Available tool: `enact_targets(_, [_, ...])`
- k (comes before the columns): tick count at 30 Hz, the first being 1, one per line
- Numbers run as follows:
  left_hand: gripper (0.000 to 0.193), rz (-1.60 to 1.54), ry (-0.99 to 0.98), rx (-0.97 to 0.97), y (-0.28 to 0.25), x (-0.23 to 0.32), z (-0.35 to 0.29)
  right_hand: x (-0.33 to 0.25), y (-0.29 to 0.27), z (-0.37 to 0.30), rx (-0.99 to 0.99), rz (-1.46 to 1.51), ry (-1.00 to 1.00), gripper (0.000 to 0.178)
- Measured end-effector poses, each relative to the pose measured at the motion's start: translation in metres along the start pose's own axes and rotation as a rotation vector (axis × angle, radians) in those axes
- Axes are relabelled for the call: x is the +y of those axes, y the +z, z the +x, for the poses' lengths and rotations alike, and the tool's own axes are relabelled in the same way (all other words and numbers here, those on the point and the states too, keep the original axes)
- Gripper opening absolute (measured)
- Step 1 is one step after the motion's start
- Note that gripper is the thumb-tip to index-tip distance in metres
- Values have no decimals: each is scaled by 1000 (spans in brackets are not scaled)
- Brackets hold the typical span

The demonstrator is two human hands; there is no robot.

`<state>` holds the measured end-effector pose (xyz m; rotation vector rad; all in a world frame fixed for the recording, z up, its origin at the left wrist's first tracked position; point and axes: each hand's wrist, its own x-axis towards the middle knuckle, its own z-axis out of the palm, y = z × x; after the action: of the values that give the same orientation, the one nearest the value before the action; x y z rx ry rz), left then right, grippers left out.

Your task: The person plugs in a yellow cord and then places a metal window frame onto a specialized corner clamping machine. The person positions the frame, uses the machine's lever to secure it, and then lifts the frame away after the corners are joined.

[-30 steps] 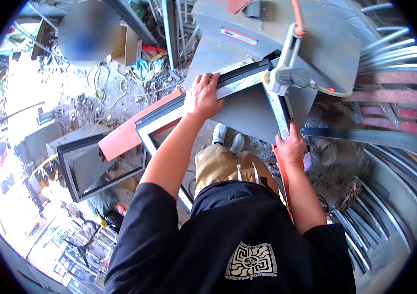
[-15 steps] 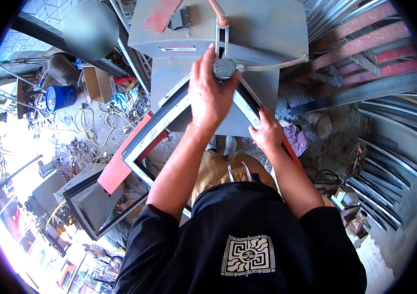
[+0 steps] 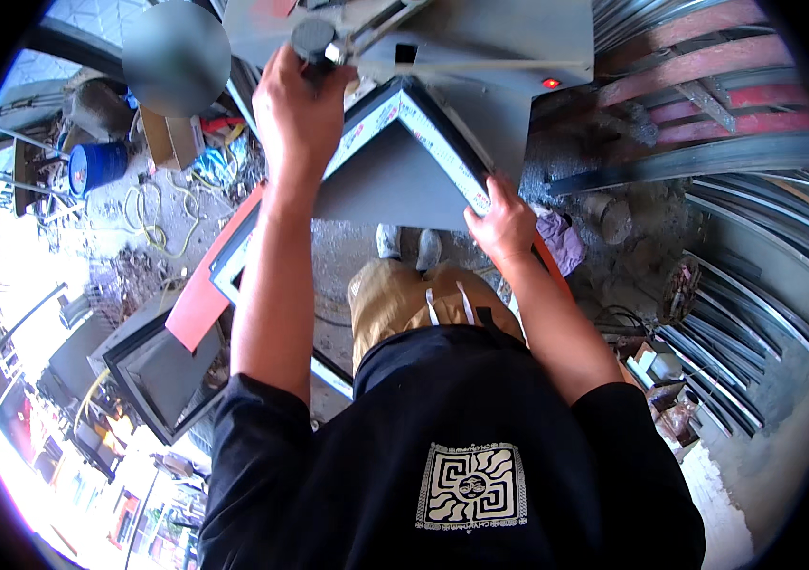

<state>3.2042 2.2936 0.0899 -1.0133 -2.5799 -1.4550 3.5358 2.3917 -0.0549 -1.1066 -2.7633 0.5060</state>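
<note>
A window frame (image 3: 438, 147), dark outside with white film along its face, lies with one corner pointing away from me on a grey metal machine (image 3: 366, 199). Beyond that corner, to its left, my left hand (image 3: 298, 119) has its fingers and thumb about a round black pad (image 3: 314, 40). The pad joins a jointed metal arm (image 3: 381, 28) on the machine. My right hand (image 3: 504, 223) grips the right side of the frame, thumb on the inner edge. My left forearm hides part of the frame's left side.
Orange-red support plates (image 3: 197, 304) angle out under the frame on the left. Another dark frame (image 3: 162, 380) stands lower left. A blue bucket (image 3: 98, 168), a cardboard box (image 3: 170, 141) and yellow hose lie beyond. Long metal profiles (image 3: 718, 370) are stacked right. A red lamp (image 3: 552, 84) glows on the machine.
My left hand has moved the round pad and its arm leftward, off the frame's corner, which now shows. A red lamp now shows lit. My right hand keeps its hold on the frame.
</note>
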Motion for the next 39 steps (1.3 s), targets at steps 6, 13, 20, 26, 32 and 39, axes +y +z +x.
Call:
enact_targets(6, [42, 55, -7, -94, -3, -3, 0, 6, 1, 1, 33, -48, -4, 62])
enact_targets(13, [54, 5, 9, -139, -4, -19, -10, 3, 1, 0, 44, -64, -3, 60])
enact_targets(20, [80, 2, -112, -233, -23, -99, -64, 4, -2, 3, 20, -53, 23, 61])
enact_targets(26, [110, 463, -116, -593, -47, -137, -114, 0, -2, 4, 44, -29, -1, 62])
enact_targets(32, [77, 591, -120, -436, -27, -144, -136, 0, -1, 3, 30, -17, 16, 62])
enact_targets(39, [79, 596, -126, -361, -21, -148, -141, -2, -2, 3, 23, -20, 36, 60])
